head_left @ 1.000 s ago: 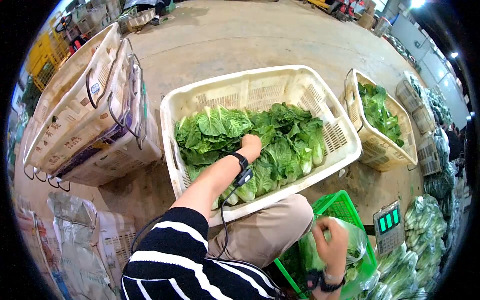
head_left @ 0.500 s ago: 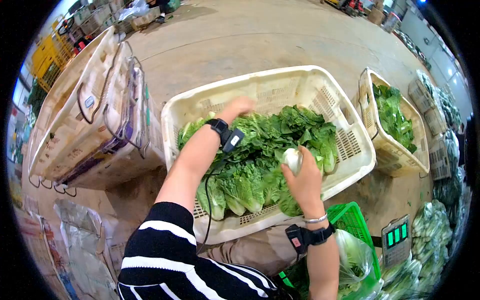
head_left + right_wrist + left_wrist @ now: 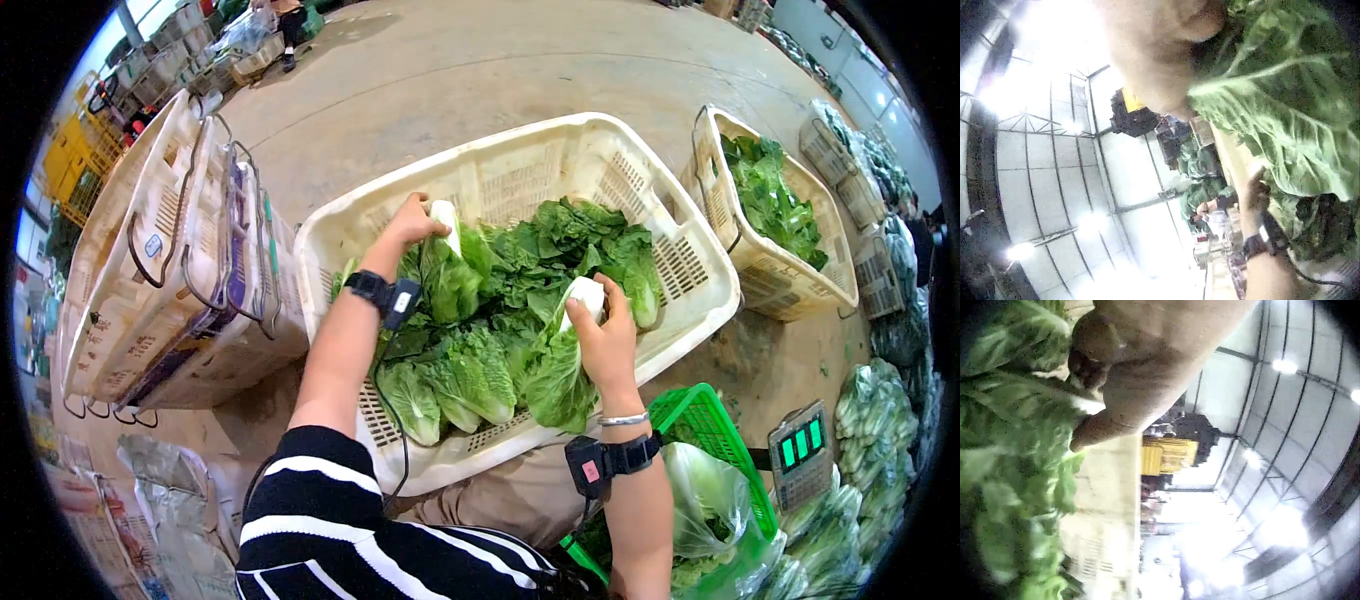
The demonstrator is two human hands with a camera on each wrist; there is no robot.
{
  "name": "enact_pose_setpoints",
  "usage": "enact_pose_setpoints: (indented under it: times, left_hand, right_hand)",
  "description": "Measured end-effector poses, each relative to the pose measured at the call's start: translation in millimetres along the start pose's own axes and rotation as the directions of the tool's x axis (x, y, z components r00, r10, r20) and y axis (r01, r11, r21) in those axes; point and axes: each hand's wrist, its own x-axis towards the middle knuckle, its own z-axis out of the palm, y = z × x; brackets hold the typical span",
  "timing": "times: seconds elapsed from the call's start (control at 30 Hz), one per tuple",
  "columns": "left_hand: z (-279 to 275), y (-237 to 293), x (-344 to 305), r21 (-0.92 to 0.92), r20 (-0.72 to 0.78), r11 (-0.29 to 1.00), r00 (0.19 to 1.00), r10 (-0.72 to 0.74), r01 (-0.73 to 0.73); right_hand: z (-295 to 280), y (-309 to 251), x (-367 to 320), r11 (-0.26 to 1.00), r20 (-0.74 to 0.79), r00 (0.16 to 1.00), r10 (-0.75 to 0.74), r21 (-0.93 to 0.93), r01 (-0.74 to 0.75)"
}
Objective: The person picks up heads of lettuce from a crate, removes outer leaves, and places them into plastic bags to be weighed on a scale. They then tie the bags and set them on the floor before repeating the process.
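Note:
My left hand (image 3: 408, 224) grips a Chinese cabbage (image 3: 455, 275) near its white base, at the left part of a large cream crate (image 3: 515, 170). Its leaves hang down over the others. In the left wrist view the thumb and fingers close round the stem end of that cabbage (image 3: 1016, 419). Toward the crate's near right side, my right hand (image 3: 609, 340) holds a second Chinese cabbage (image 3: 560, 375), white base up and leaves downward. Broad veined leaves of this cabbage (image 3: 1285, 106) fill the right wrist view's upper right. More cabbages (image 3: 465, 385) lie in the crate below both hands.
Beside my right forearm stands a green basket (image 3: 690, 405) with a bagged cabbage (image 3: 705, 490). A scale display (image 3: 800, 452) and bagged greens (image 3: 868, 430) are further right. Stacked crates (image 3: 175, 270) stand left; another crate of greens (image 3: 790, 285) stands right.
My right hand has come from the green basket into the crate and lifted a cabbage. My left hand has moved left and raised another cabbage by its base.

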Motion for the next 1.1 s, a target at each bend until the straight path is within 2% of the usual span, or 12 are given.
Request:
enact_pose_setpoints:
  times: [0.07, 0.13, 0.33, 0.47, 0.57, 0.6, 0.63, 0.67, 0.8, 0.9, 1.0, 1.1]
  left_hand:
    - [-43, 17, -31, -0.673, 0.338, 0.737, 0.863, 0.376, -0.058]
    - [-76, 50, -80, -0.792, 0.353, 0.591, 0.678, 0.645, -0.15]
    - [-46, 105, -150, -0.809, 0.249, 0.501, 0.592, 0.767, -0.309]
    - [-28, 121, -184, -0.731, 0.103, 0.575, 0.774, 0.625, -0.367]
    - [-26, 127, -175, -0.815, 0.146, 0.482, 0.692, 0.707, -0.321]
    - [-35, 128, -153, -0.842, 0.408, 0.54, 0.642, 0.649, -0.011]
    - [-22, 124, -93, -0.537, 0.357, 0.834, 0.861, 0.361, -0.127]
    - [-1, 114, -80, -0.53, 0.285, 0.837, 0.902, 0.326, -0.135]
    - [68, 53, 26, 0.108, 0.324, 0.989, 0.944, 0.064, -0.104]
    - [114, 56, 9, 0.159, -0.035, 0.987, 0.999, 0.013, -0.007]
    - [131, 82, -2, -0.019, 0.23, 0.969, 0.942, 0.244, -0.246]
    - [128, 113, -16, 0.002, 0.395, 1.0, 0.918, 0.02, -0.023]
  right_hand:
    - [8, 0, 6, 0.998, -0.028, 0.998, -0.051, 0.047, 0.052]
    - [14, 0, 8, 0.962, -0.093, 0.96, -0.266, 0.046, 0.271]
    - [28, -14, -15, 0.931, 0.116, 0.936, -0.332, 0.199, 0.306]
    - [6, -11, -22, 0.911, 0.213, 0.977, -0.023, 0.406, -0.067]
    - [-15, -8, -19, 0.798, 0.248, 0.965, -0.089, 0.597, -0.08]
    - [-16, -5, -17, 0.793, 0.238, 0.967, -0.091, 0.605, -0.074]
    - [-21, -16, -20, 0.851, 0.218, 0.972, -0.083, 0.524, -0.045]
    - [-18, -18, -18, 0.851, 0.218, 0.972, -0.084, 0.523, -0.044]
    - [-14, -9, -17, 0.959, 0.164, 0.976, -0.143, 0.268, 0.096]
    - [-30, -19, -22, 0.935, 0.078, 0.984, -0.158, 0.333, 0.124]
    - [-95, 8, -40, 0.828, -0.074, 0.997, 0.023, 0.56, 0.022]
    - [-137, -1, -81, 0.834, -0.215, 0.972, 0.093, 0.551, 0.042]
